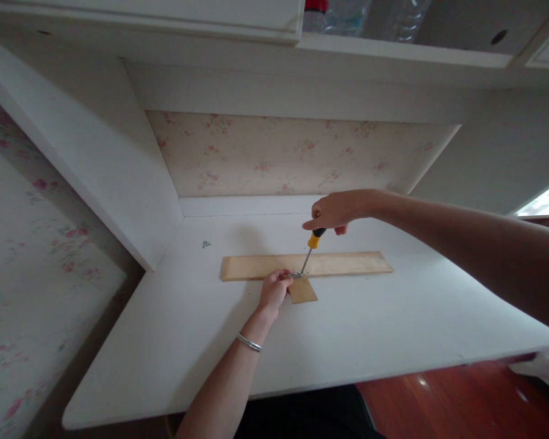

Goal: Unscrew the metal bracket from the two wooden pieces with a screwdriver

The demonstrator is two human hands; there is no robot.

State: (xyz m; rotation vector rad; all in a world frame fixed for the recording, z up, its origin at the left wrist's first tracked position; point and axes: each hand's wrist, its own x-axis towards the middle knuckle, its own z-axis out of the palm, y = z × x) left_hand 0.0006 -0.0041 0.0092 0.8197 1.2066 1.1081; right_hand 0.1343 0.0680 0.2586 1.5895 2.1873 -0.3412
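A long pale wooden strip [348,263] lies flat on the white desk [375,329]. A small square wooden piece [303,291] sits against its near edge. My right hand [335,211] grips the yellow-and-black handle of a screwdriver [312,246], whose tip points down at a small metal part [295,275] where the two pieces meet. My left hand [273,289], with a silver bracelet on the wrist, pinches that metal part and rests on the strip's near edge.
A white side panel [96,158] walls the desk on the left, and floral wallpaper [293,155] backs it. A shelf above holds plastic bottles [348,15]. A tiny grey scrap [205,244] lies on the desk. Red-brown floor [462,396] shows beyond the front edge.
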